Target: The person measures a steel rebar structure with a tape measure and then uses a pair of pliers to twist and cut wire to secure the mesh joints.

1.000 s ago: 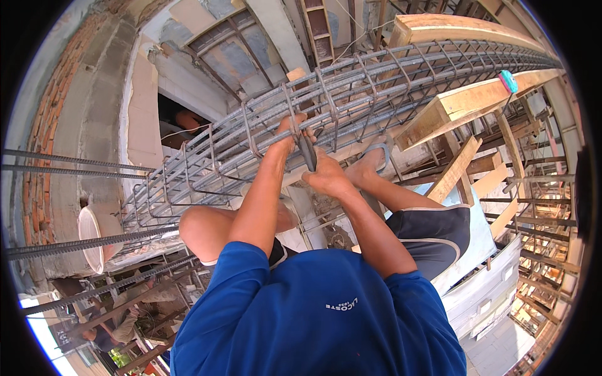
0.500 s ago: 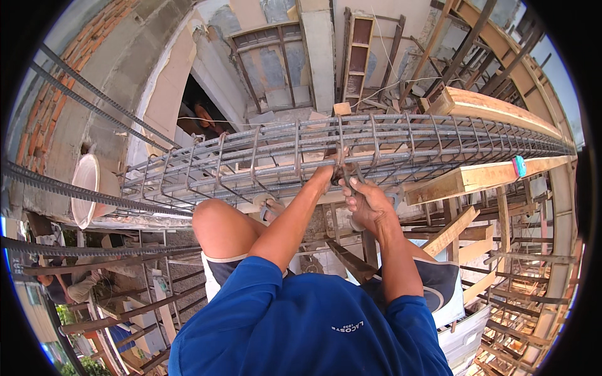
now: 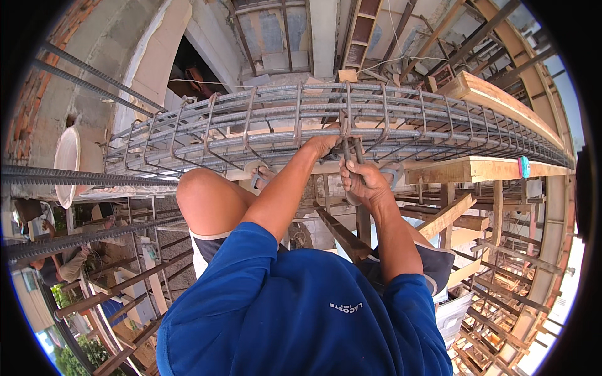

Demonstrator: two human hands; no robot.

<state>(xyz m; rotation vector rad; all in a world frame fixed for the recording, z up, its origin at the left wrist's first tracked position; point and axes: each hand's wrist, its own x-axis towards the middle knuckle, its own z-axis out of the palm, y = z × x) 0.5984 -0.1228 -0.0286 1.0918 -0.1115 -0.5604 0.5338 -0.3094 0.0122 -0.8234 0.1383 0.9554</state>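
Observation:
A long rebar cage (image 3: 276, 118) of lengthwise bars and square stirrups runs across in front of me. My right hand (image 3: 364, 180) is closed around the handles of dark metal pincers (image 3: 346, 148), held against the near side of the cage beside a stirrup. Just left of it, my left hand (image 3: 323, 144) reaches to the same stirrup, its fingers curled in among the bars. Those fingertips are partly hidden, and whatever they pinch is too small to make out.
A white bucket (image 3: 68, 166) sits on its side at the left, near thick rebar rods (image 3: 88, 177). Timber beams (image 3: 476, 169) lie at the right, one with a blue-and-pink item (image 3: 523, 167) on it. Sandalled feet straddle a gap, with wooden scaffolding (image 3: 489, 313) far below.
My view has tilted and shifted slightly, so the cage appears higher and nearer. My right hand has turned the pincers more upright; my left hand stays at the same stirrup.

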